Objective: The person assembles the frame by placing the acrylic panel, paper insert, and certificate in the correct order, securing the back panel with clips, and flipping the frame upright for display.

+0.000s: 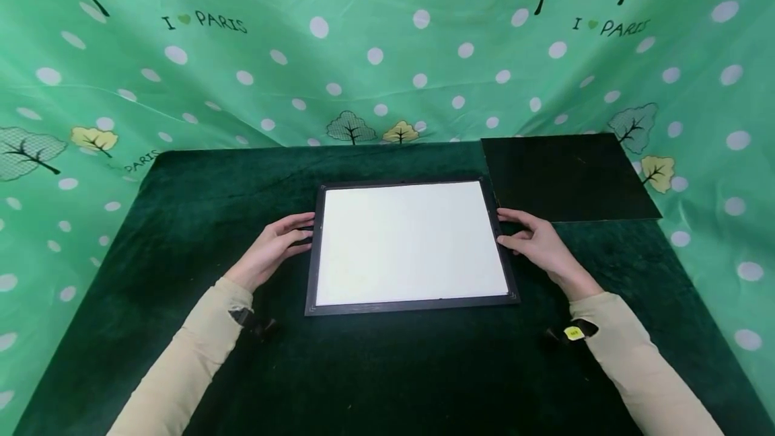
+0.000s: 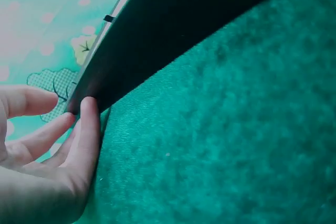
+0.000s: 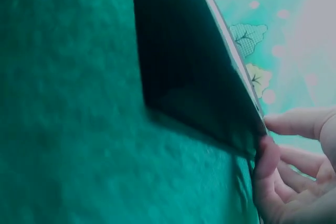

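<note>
A whiteboard (image 1: 412, 244) in a dark frame faces up in the head view, between the two hands. Both wrist views look at its dark underside (image 2: 173, 30), tilted over the cloth. My left hand (image 1: 269, 247) is at the left edge, its extended fingers (image 2: 90, 124) touching the frame; the thumb stands apart from it in the left wrist view. On the opposite side, my right hand (image 1: 539, 241) pinches the frame's right edge. Its thumb lies at the upper side and a bent finger (image 3: 269, 156) at the dark side.
A flat black panel (image 1: 572, 180) lies at the back right, close to the whiteboard's far right corner. Dark green cloth (image 1: 387, 369) covers the table. A green curtain (image 1: 375, 52) with dots and trees hangs behind and along both sides.
</note>
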Available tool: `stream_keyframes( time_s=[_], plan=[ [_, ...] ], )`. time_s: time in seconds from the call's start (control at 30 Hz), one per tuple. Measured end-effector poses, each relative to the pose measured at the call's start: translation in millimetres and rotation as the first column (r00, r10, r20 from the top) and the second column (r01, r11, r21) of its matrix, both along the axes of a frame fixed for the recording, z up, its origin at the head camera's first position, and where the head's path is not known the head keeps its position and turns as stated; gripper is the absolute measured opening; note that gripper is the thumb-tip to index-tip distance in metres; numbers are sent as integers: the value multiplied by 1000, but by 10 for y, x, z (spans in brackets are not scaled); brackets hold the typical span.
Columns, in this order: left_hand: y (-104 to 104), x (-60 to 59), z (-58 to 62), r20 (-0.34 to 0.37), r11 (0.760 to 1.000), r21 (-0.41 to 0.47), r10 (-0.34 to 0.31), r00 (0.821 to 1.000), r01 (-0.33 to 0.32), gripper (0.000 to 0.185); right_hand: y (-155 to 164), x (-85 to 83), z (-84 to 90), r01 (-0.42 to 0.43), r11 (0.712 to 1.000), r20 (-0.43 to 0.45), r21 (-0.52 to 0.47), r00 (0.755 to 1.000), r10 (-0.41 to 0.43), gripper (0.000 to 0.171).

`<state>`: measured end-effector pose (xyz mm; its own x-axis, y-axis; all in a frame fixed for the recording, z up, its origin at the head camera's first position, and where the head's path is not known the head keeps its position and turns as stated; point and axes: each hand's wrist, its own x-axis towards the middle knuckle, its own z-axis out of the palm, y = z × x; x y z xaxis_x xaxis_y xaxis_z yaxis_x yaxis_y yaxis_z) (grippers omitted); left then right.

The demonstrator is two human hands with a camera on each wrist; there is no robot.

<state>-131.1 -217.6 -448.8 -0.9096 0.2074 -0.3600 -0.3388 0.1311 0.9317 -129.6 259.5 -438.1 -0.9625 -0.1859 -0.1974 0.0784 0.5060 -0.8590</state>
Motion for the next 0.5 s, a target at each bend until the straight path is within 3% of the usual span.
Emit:
stream_keyframes(
  time_s=[0.2, 0.5],
  plan=[
    [-47, -20, -6, 13, 999, 26, -47, 999, 47, 52, 273, -94, 62, 10, 999, -49, -35, 999, -12, 53],
    [-75, -29, -14, 21, 998, 34, -47, 999, 46, 49, 879, -285, 125, 36, 991, -22, 130, 999, -33, 56]
  ],
)
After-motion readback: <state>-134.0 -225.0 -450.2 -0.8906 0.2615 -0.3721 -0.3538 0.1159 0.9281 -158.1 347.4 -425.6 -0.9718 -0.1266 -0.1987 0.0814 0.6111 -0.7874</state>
